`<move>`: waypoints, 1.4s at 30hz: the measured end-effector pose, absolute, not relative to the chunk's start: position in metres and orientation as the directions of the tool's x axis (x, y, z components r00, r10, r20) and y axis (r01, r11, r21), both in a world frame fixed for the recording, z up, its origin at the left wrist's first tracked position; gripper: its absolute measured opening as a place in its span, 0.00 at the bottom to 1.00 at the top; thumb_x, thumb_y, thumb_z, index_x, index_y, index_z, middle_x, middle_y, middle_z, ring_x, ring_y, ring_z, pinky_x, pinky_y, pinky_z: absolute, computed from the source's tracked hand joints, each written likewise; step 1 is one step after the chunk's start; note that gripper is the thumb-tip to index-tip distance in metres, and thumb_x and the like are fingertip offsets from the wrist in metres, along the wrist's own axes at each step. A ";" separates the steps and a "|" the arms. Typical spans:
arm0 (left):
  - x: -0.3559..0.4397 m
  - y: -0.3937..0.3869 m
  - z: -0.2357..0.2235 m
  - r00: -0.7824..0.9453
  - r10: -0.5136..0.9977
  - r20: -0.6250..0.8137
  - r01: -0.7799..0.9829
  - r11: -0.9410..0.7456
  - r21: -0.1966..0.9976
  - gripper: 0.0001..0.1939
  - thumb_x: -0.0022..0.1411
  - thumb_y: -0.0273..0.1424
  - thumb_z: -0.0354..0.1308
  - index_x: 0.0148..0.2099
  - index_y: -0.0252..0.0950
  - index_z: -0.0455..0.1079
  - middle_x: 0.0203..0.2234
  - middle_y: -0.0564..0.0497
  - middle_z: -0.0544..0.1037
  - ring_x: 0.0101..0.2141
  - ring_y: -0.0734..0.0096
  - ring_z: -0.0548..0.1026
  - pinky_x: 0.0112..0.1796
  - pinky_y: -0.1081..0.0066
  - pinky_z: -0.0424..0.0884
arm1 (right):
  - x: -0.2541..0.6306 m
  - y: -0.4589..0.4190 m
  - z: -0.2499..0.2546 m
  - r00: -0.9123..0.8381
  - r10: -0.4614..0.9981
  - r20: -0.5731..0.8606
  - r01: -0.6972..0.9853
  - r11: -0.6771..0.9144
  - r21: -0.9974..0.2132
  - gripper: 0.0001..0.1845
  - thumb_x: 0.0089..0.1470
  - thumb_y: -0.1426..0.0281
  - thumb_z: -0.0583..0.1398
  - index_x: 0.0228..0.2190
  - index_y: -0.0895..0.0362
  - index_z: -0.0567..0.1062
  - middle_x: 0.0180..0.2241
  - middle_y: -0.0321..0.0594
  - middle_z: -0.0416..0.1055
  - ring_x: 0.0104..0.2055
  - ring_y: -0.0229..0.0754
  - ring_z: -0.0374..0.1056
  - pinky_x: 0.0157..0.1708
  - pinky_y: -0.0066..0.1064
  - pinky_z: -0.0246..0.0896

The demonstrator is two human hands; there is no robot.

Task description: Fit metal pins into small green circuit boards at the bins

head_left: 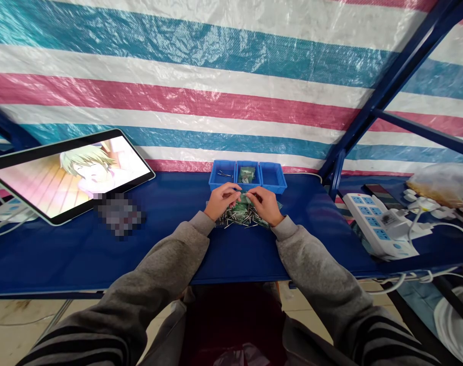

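Note:
My left hand (pixel 223 200) and my right hand (pixel 265 204) meet over the blue tabletop, fingertips pinched close together. Between them is a small clear, greenish plastic bag (pixel 242 195), partly covered by the fingers. Beneath and around both hands spreads a pile of thin metal pieces (pixel 235 219), like pins or screws, mixed with green plastic; their exact kind is too small to tell. Just behind stands a blue three-compartment tray (pixel 281 190). Its middle compartment holds green bags (pixel 247 174), and a thin metal tool (pixel 226 174), possibly tweezers, lies in the left one.
A tablet (pixel 75 175) with a lit screen leans at the left, beside a blurred-out item (pixel 120 214). On the right are a white power strip (pixel 376 223) with plugs and cables, and a plastic bag (pixel 441 183). Blue frame bars (pixel 372 104) and striped sheeting (pixel 216 101) stand behind. Part of another person shows at the right edge.

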State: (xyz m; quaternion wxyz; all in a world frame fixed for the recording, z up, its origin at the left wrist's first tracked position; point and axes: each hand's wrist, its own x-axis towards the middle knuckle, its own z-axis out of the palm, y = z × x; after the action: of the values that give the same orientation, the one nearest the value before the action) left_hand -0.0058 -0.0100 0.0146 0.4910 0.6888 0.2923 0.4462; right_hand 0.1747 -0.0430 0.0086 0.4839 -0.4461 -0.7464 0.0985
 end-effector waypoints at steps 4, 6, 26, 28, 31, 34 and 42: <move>-0.007 -0.010 0.020 0.337 0.859 0.386 -0.005 -0.408 0.913 0.16 0.59 0.42 0.60 0.43 0.35 0.70 0.20 0.54 0.73 0.18 0.75 0.67 0.21 0.73 0.65 | 0.174 -0.043 0.009 -0.081 0.781 0.619 0.603 0.533 -0.593 0.23 0.63 0.54 0.51 0.30 0.56 0.76 0.28 0.42 0.75 0.28 0.42 0.67 0.32 0.33 0.62; -0.009 0.000 0.027 0.179 0.859 0.479 0.054 -0.494 0.867 0.14 0.61 0.41 0.59 0.42 0.36 0.70 0.19 0.55 0.72 0.17 0.76 0.66 0.22 0.73 0.64 | 0.175 -0.043 0.009 -0.039 0.787 0.616 0.611 0.507 -0.608 0.23 0.63 0.54 0.51 0.32 0.56 0.77 0.29 0.43 0.76 0.28 0.42 0.68 0.32 0.33 0.62; -0.082 -0.063 0.017 0.660 0.695 0.286 0.691 -0.711 0.132 0.11 0.65 0.39 0.55 0.41 0.39 0.74 0.39 0.49 0.78 0.37 0.63 0.76 0.29 0.72 0.65 | 0.177 -0.040 0.004 -0.075 0.808 0.585 0.640 0.489 -0.593 0.19 0.62 0.59 0.52 0.30 0.56 0.77 0.30 0.43 0.76 0.27 0.42 0.67 0.31 0.33 0.61; -0.083 -0.074 0.011 0.681 0.676 0.281 0.695 -0.718 0.042 0.10 0.67 0.35 0.53 0.42 0.38 0.73 0.39 0.47 0.78 0.38 0.62 0.76 0.29 0.71 0.65 | 0.177 -0.040 0.004 -0.079 0.808 0.584 0.638 0.491 -0.593 0.19 0.62 0.59 0.52 0.30 0.56 0.77 0.30 0.43 0.76 0.27 0.42 0.67 0.31 0.33 0.61; -0.078 -0.079 0.007 0.705 0.642 0.303 0.680 -0.733 -0.029 0.11 0.69 0.32 0.50 0.39 0.36 0.73 0.36 0.46 0.77 0.37 0.64 0.75 0.30 0.71 0.66 | 0.177 -0.041 0.005 -0.081 0.811 0.579 0.644 0.486 -0.591 0.20 0.63 0.59 0.51 0.30 0.56 0.77 0.30 0.43 0.76 0.27 0.42 0.67 0.31 0.33 0.61; -0.073 -0.076 0.009 0.733 0.614 0.292 0.656 -0.751 -0.070 0.13 0.69 0.28 0.48 0.35 0.35 0.72 0.32 0.46 0.76 0.33 0.65 0.74 0.31 0.71 0.66 | 0.176 -0.042 0.006 -0.075 0.811 0.581 0.645 0.484 -0.592 0.20 0.63 0.58 0.51 0.30 0.56 0.77 0.29 0.43 0.76 0.27 0.42 0.67 0.31 0.33 0.61; -0.064 -0.048 0.047 0.720 0.596 0.355 0.596 -0.793 0.123 0.11 0.66 0.31 0.50 0.34 0.37 0.72 0.29 0.48 0.76 0.30 0.68 0.73 0.29 0.73 0.64 | 0.176 -0.040 0.005 -0.065 0.813 0.578 0.644 0.476 -0.598 0.20 0.62 0.59 0.52 0.29 0.56 0.76 0.30 0.43 0.76 0.26 0.41 0.67 0.30 0.33 0.61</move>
State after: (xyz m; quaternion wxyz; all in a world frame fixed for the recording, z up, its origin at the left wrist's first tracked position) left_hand -0.0637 -0.0481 0.0474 0.0000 0.9274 0.3216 0.1913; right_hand 0.1759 -0.0404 0.0052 0.4628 -0.5035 -0.7239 0.0914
